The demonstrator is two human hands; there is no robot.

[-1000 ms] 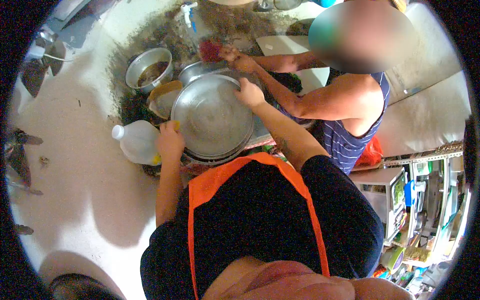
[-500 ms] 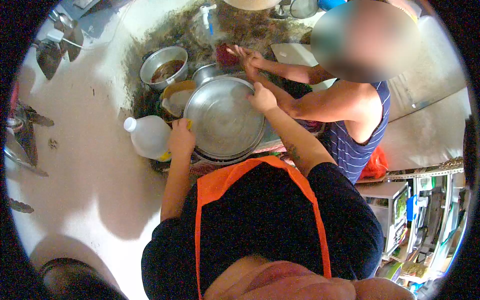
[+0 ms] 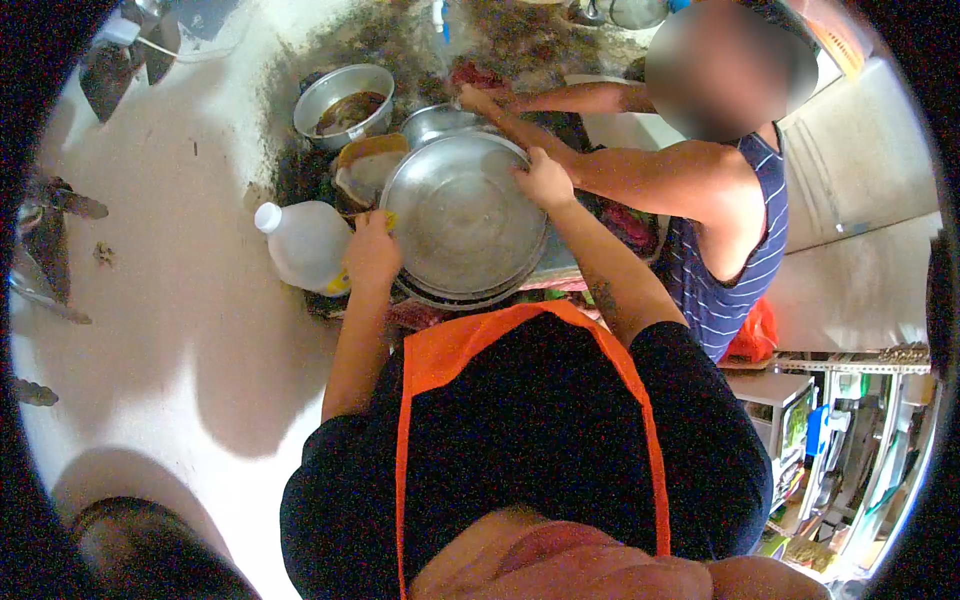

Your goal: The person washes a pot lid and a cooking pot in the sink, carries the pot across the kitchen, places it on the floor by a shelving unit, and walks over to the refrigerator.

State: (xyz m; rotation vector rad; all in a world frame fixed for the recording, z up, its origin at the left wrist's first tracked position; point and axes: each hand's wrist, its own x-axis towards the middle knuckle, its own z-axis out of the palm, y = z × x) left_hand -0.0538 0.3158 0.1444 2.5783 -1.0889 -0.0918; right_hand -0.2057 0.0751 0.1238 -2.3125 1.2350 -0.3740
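A large round metal pan [image 3: 465, 215] lies in front of me, with a darker rim showing beneath its near edge. My right hand [image 3: 546, 180] grips the pan's upper right rim. At the pan's left edge, my left hand [image 3: 373, 250] is closed on something yellow, mostly hidden by the fingers. The white plastic jug [image 3: 306, 246] is just left of that hand. Behind the pan are a yellow-brown container [image 3: 370, 172] and a smaller metal pot [image 3: 436, 122]. A metal bowl [image 3: 345, 105] holding brown liquid sits at the upper left.
A co-worker in a striped sleeveless top [image 3: 730, 245] stands at the right, arms reaching across behind the pan towards a dark red item [image 3: 477, 76]. A tap with a blue part [image 3: 441, 18] is at the top. Packed shelves [image 3: 850, 450] stand at the lower right.
The view has shifted, so the pan and jug appear farther right and higher. The co-worker's hands have moved onto the dark red item. Both my hands keep their places at the pan.
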